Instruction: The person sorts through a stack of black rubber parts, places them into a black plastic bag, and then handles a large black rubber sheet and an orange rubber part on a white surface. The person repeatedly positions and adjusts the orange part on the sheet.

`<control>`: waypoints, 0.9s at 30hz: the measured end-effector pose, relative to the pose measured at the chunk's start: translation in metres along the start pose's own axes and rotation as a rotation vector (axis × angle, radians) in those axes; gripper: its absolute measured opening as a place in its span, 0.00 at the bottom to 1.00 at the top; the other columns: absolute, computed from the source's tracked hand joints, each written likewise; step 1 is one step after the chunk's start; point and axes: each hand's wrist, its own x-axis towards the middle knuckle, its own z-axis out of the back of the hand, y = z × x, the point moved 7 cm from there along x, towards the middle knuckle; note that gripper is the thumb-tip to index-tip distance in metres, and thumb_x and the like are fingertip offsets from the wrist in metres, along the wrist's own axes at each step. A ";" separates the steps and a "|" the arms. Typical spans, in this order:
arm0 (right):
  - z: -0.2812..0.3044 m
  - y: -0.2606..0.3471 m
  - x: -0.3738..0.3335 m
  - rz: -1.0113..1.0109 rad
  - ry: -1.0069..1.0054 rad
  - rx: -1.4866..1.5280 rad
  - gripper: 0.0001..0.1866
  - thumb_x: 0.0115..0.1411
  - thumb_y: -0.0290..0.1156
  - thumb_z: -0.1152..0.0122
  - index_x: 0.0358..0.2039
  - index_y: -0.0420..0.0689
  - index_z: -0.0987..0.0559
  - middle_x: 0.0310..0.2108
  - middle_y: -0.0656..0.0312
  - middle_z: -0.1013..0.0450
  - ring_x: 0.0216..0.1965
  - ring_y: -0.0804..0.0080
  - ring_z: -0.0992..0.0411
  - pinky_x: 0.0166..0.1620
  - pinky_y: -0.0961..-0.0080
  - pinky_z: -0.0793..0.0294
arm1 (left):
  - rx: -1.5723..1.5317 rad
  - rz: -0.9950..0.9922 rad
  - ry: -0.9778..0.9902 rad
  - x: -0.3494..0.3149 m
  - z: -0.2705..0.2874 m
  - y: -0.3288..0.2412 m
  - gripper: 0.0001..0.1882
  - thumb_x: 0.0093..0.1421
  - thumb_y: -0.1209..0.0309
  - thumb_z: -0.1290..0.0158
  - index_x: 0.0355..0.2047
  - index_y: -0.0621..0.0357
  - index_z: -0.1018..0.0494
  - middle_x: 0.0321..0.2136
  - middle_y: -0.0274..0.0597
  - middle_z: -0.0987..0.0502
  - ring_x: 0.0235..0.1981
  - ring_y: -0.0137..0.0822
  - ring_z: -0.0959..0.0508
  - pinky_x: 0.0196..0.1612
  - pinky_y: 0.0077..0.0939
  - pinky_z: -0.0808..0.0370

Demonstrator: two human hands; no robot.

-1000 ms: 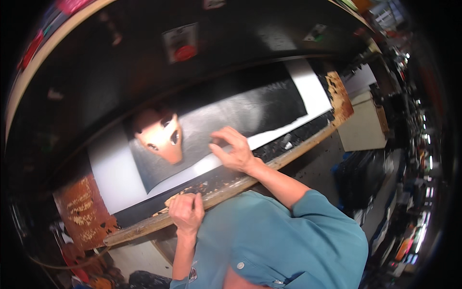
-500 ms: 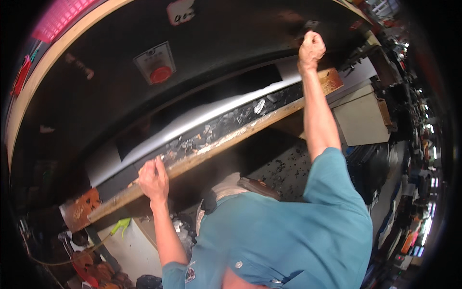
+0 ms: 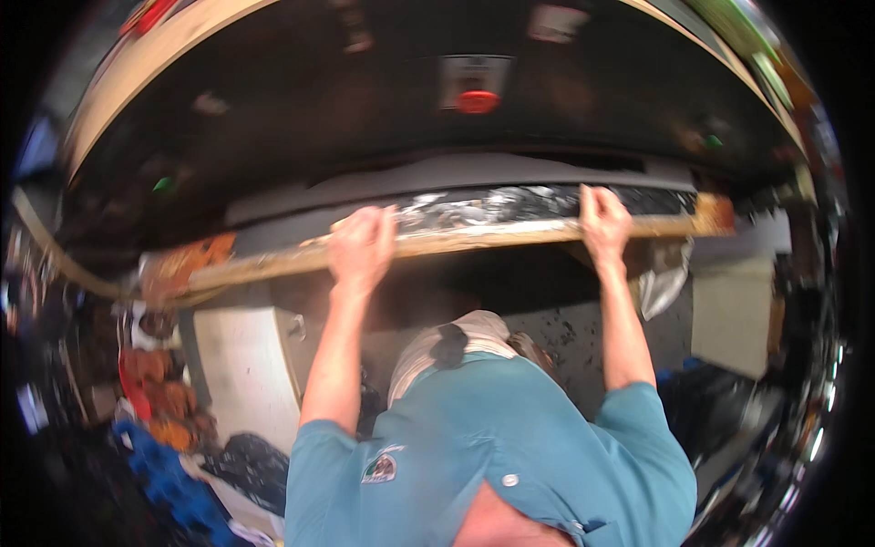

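Both my hands are at a long wooden ledge [image 3: 465,241] that runs across in front of me. My left hand [image 3: 360,244] is closed above the left half of the ledge. Farther right, my right hand [image 3: 604,223] is also closed, at the inner edge of the ledge. Motion blurs the fingers, and what they hold, if anything, cannot be made out. Between the hands, behind the ledge, lies a trough full of shiny black and silvery scraps [image 3: 492,205]. A pale strip [image 3: 474,170] runs along behind the trough.
A broad dark panel [image 3: 365,118] rises beyond, bearing a red round knob [image 3: 478,101] and pale labels. White cabinet-like panels stand below on the left [image 3: 241,351] and right [image 3: 732,314]. A blue object [image 3: 173,479] and black bags lie at lower left. Dark scraps dot the floor.
My right hand has come down from the dark panel at the upper right to the ledge. My left hand stays at the ledge. The view has turned, so the ledge now lies nearly level.
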 end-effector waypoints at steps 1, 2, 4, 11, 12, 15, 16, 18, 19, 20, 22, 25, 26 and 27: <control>-0.004 -0.003 -0.001 -0.018 0.026 0.041 0.11 0.65 0.32 0.32 0.27 0.41 0.19 0.23 0.55 0.24 0.23 0.63 0.26 0.30 0.68 0.27 | 0.004 -0.029 -0.018 0.001 0.002 -0.001 0.15 0.65 0.69 0.39 0.22 0.60 0.26 0.21 0.47 0.24 0.23 0.48 0.22 0.31 0.39 0.25; -0.002 -0.004 -0.002 -0.009 0.020 0.073 0.11 0.65 0.32 0.32 0.27 0.41 0.18 0.23 0.56 0.24 0.23 0.65 0.27 0.30 0.69 0.28 | -0.048 -0.091 -0.050 -0.001 0.007 -0.005 0.13 0.65 0.71 0.39 0.23 0.60 0.25 0.22 0.46 0.22 0.24 0.47 0.21 0.32 0.37 0.25; -0.004 -0.007 -0.002 -0.002 0.033 0.115 0.11 0.66 0.33 0.33 0.29 0.40 0.18 0.22 0.57 0.26 0.23 0.70 0.29 0.30 0.72 0.28 | -0.130 -0.093 -0.094 -0.008 0.022 0.002 0.07 0.64 0.77 0.39 0.27 0.62 0.23 0.27 0.46 0.19 0.29 0.46 0.20 0.35 0.35 0.23; -0.009 -0.014 -0.003 -0.015 0.044 -0.047 0.16 0.68 0.39 0.35 0.29 0.40 0.19 0.20 0.58 0.28 0.22 0.70 0.32 0.30 0.69 0.30 | 0.302 0.397 -0.873 -0.115 0.226 0.124 0.14 0.69 0.75 0.44 0.52 0.66 0.29 0.49 0.52 0.26 0.44 0.45 0.24 0.52 0.38 0.25; -0.009 -0.016 -0.003 -0.022 0.054 -0.066 0.16 0.68 0.40 0.35 0.29 0.40 0.19 0.21 0.58 0.28 0.22 0.71 0.32 0.30 0.69 0.30 | 0.382 0.456 -0.936 -0.118 0.251 0.152 0.17 0.69 0.73 0.43 0.56 0.67 0.30 0.53 0.55 0.27 0.47 0.48 0.24 0.54 0.40 0.25; -0.011 -0.021 -0.002 -0.042 0.089 -0.088 0.15 0.68 0.39 0.34 0.30 0.40 0.19 0.20 0.58 0.29 0.22 0.72 0.33 0.30 0.70 0.31 | 0.158 0.553 -0.682 -0.094 0.278 0.235 0.18 0.73 0.65 0.49 0.57 0.64 0.28 0.49 0.50 0.19 0.49 0.47 0.20 0.57 0.40 0.26; -0.011 -0.022 -0.002 -0.042 0.086 -0.060 0.15 0.68 0.39 0.34 0.30 0.40 0.19 0.20 0.59 0.29 0.22 0.72 0.33 0.30 0.70 0.31 | -0.054 0.643 -0.542 -0.092 0.270 0.255 0.18 0.75 0.62 0.51 0.56 0.62 0.26 0.45 0.47 0.16 0.48 0.46 0.19 0.57 0.39 0.25; -0.011 -0.024 -0.001 -0.035 0.074 -0.023 0.15 0.68 0.39 0.34 0.30 0.40 0.19 0.20 0.59 0.30 0.22 0.73 0.34 0.30 0.70 0.31 | 0.204 0.607 -0.428 -0.092 0.268 0.248 0.18 0.77 0.62 0.57 0.44 0.62 0.22 0.33 0.43 0.15 0.41 0.42 0.16 0.51 0.36 0.23; -0.011 -0.028 -0.001 -0.077 0.080 -0.038 0.16 0.68 0.39 0.35 0.30 0.39 0.19 0.19 0.59 0.30 0.22 0.74 0.35 0.30 0.70 0.31 | 0.175 0.627 -0.439 -0.098 0.267 0.239 0.17 0.77 0.62 0.57 0.43 0.62 0.23 0.33 0.43 0.15 0.40 0.41 0.16 0.50 0.36 0.23; -0.013 -0.031 -0.001 -0.121 0.099 -0.061 0.17 0.68 0.40 0.35 0.29 0.39 0.19 0.19 0.58 0.28 0.22 0.74 0.34 0.30 0.70 0.31 | 0.151 0.634 -0.454 -0.104 0.269 0.223 0.17 0.77 0.63 0.57 0.42 0.63 0.24 0.33 0.43 0.16 0.38 0.40 0.16 0.48 0.36 0.23; -0.014 -0.032 -0.001 -0.133 0.114 -0.017 0.17 0.68 0.40 0.35 0.29 0.39 0.19 0.19 0.57 0.27 0.22 0.74 0.34 0.30 0.71 0.31 | 0.151 0.617 -0.584 -0.109 0.288 0.183 0.17 0.77 0.63 0.57 0.38 0.61 0.25 0.30 0.42 0.18 0.34 0.37 0.17 0.42 0.34 0.22; -0.014 -0.032 0.000 -0.134 0.111 -0.048 0.17 0.68 0.40 0.36 0.29 0.38 0.19 0.19 0.57 0.28 0.21 0.71 0.33 0.30 0.68 0.31 | -0.391 0.354 -0.847 -0.080 0.343 0.115 0.18 0.77 0.63 0.57 0.27 0.52 0.36 0.21 0.32 0.35 0.22 0.25 0.32 0.27 0.24 0.34; -0.016 -0.033 0.000 -0.160 0.131 -0.074 0.17 0.68 0.39 0.36 0.29 0.38 0.19 0.19 0.56 0.28 0.20 0.70 0.33 0.30 0.67 0.31 | -0.495 0.235 -0.833 -0.059 0.371 0.086 0.20 0.77 0.63 0.57 0.25 0.49 0.42 0.19 0.29 0.42 0.20 0.22 0.39 0.23 0.21 0.40; -0.016 -0.030 0.000 -0.136 0.126 -0.088 0.16 0.68 0.39 0.36 0.29 0.39 0.19 0.18 0.55 0.29 0.20 0.68 0.33 0.30 0.65 0.32 | -0.544 0.178 -0.855 -0.039 0.396 0.060 0.20 0.76 0.65 0.56 0.24 0.48 0.45 0.19 0.28 0.46 0.20 0.22 0.45 0.23 0.22 0.44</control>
